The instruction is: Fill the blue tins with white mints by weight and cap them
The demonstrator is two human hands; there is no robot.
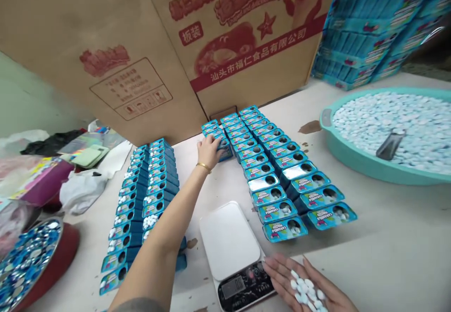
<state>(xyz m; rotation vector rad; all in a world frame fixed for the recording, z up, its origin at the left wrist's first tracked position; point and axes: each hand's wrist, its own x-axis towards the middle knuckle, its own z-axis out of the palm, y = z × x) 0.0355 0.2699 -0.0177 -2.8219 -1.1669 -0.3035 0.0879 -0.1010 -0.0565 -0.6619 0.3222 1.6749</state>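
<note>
Forearm [160,251] | left fingers [210,140] on box [224,144], grip unclear | right fingers [281,273] open, candies [306,289] | table [384,255], carton [169,30]

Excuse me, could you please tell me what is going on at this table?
The left hand is at a short row of blue boxes near a carton. The open right hand holds small white pieces beside a digital scale. Longer rows of boxes stand to either side, some showing white pieces, and a scoop rests in a full tub.
</note>
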